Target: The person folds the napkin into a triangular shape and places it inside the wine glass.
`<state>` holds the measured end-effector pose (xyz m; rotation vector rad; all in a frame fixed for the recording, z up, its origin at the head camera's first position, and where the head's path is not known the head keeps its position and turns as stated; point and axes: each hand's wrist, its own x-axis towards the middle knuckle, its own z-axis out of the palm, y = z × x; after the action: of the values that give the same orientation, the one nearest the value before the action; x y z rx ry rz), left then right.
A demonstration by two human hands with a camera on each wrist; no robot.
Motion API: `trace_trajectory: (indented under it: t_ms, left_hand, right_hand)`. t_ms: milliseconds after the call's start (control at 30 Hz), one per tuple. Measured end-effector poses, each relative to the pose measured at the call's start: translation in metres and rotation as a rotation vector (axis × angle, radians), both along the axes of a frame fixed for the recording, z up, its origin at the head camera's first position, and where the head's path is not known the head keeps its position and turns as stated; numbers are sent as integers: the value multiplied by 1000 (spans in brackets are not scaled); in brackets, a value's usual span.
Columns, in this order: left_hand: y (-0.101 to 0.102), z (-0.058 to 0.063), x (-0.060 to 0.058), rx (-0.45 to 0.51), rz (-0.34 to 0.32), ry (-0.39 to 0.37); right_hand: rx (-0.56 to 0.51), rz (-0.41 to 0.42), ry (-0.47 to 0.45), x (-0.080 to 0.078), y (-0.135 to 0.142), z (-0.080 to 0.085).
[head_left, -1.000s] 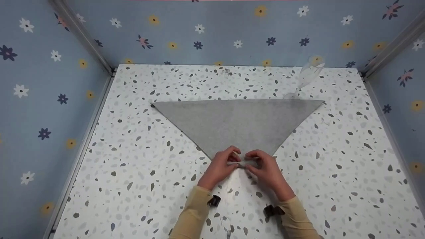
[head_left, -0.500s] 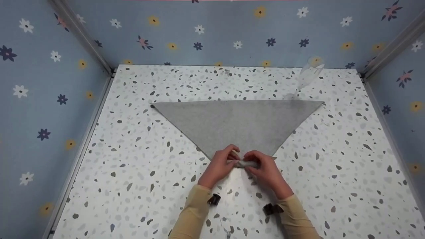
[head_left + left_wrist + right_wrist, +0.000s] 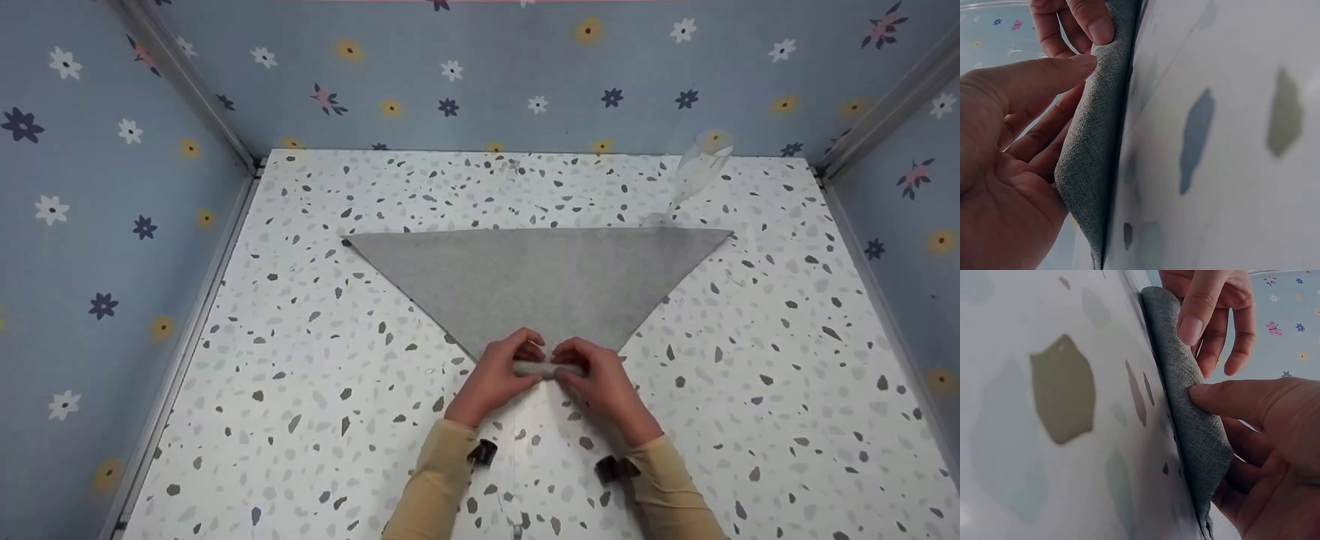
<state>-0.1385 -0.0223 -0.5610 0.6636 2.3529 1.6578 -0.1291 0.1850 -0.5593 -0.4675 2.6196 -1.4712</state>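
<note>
A grey cloth napkin (image 3: 525,289) lies on the table as a flat shape with a long straight far edge and sides narrowing toward me. Its near end is turned up into a short roll. My left hand (image 3: 499,375) pinches the left part of this roll, and my right hand (image 3: 600,379) pinches the right part. In the left wrist view the left thumb presses on the woven roll (image 3: 1092,146), with the fingers behind it. The right wrist view has the right thumb on the same roll (image 3: 1190,416), its fingers partly hidden. Both thumb tips are close together.
A clear stemmed glass (image 3: 701,169) stands behind the napkin's right end, its foot close to the far edge. Blue flowered panels (image 3: 495,75) border the speckled white table (image 3: 315,435) at the back and both sides. Dark wrist cameras sit at both cuffs.
The near end has been turned over a little and now shows as a more even roll between the hands. Fingers and thumbs have shifted slightly; the rest of the napkin lies as before.
</note>
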Motion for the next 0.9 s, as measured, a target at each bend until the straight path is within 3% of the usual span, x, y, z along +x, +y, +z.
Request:
trace_trajectory:
  t_ms: [300, 533, 700, 900]
  left_hand:
    - [-2, 2, 0, -8, -21, -34]
    - [-2, 3, 4, -29, -30, -60]
    - [-2, 4, 8, -36, -44, -60]
    - [-2, 2, 8, -22, -26, -52]
  right_hand:
    - [18, -4, -14, -2, 0, 0]
    - [5, 49, -59, 0, 3, 3]
    - [-3, 84, -124, 3, 4, 7]
    - [13, 69, -125, 4, 3, 8]
